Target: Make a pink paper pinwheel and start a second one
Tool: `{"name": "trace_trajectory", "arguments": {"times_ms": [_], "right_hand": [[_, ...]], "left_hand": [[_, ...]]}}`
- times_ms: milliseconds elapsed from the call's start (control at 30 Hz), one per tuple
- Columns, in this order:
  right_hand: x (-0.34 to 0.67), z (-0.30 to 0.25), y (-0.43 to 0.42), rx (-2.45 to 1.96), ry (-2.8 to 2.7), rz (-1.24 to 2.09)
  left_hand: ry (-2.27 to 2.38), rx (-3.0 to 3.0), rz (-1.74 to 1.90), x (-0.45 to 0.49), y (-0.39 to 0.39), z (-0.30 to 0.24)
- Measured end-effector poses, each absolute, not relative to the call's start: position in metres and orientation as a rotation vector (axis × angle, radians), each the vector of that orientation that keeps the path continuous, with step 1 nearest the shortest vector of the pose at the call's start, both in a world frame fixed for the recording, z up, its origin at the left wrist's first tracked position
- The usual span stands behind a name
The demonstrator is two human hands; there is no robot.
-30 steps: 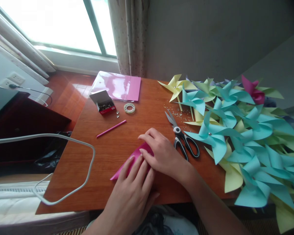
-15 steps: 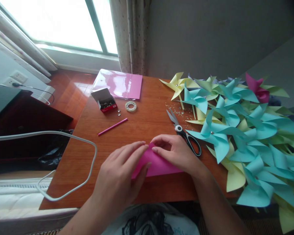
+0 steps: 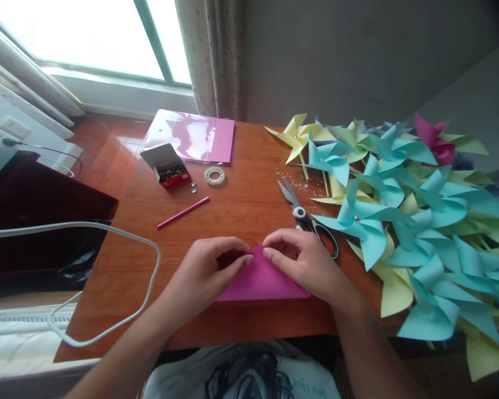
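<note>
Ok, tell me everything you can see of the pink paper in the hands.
The pink paper is plain and smooth-looking, apparently folded into a triangle. It rests on the wooden table, long straight edge toward the person. The left hand and right hand pinch it beside its far corner, partly covering both sloping sides.

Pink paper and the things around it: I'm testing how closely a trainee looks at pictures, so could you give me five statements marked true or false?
1. The left hand and right hand both touch the pink paper. True.
2. The scissors lie left of the tape. False: the scissors lie right of the tape.
3. The small box stands open. True.
4. The pink stick lies inside the box. False: the pink stick lies on the table.
5. Every pinwheel is blue. False: the pinwheels include yellow and pink ones.
</note>
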State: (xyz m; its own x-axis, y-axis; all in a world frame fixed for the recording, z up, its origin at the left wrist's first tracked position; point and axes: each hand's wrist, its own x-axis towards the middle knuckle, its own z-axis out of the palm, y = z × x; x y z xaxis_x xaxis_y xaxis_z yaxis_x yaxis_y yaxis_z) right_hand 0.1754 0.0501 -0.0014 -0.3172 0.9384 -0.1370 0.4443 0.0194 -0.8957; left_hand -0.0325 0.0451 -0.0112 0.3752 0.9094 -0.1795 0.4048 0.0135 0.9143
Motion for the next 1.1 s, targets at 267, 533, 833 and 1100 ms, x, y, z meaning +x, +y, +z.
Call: {"name": "trace_trajectory", "arguments": {"times_ms": [267, 533, 833, 1100], "right_hand": [[0.1761, -0.0006, 0.0495, -1.421, -1.82, 1.243], [0.1768, 0.0008, 0.0501, -1.418, -1.816, 1.257], [0.1776, -0.0004, 0.0494, -1.403, -1.816, 1.28], [0.1786, 0.0004, 0.0505, -1.375, -1.834, 1.303]], "left_hand": [[1.202, 1.552, 0.599, -0.0333, 0.0456, -0.0093], [1.197, 1.582, 0.583, -0.0339, 0.0455, -0.0081], [1.203, 1.575, 0.587, -0.0345, 0.0452, -0.0086], [1.2, 1.589, 0.585, -0.0349, 0.0455, -0.0095]]}}
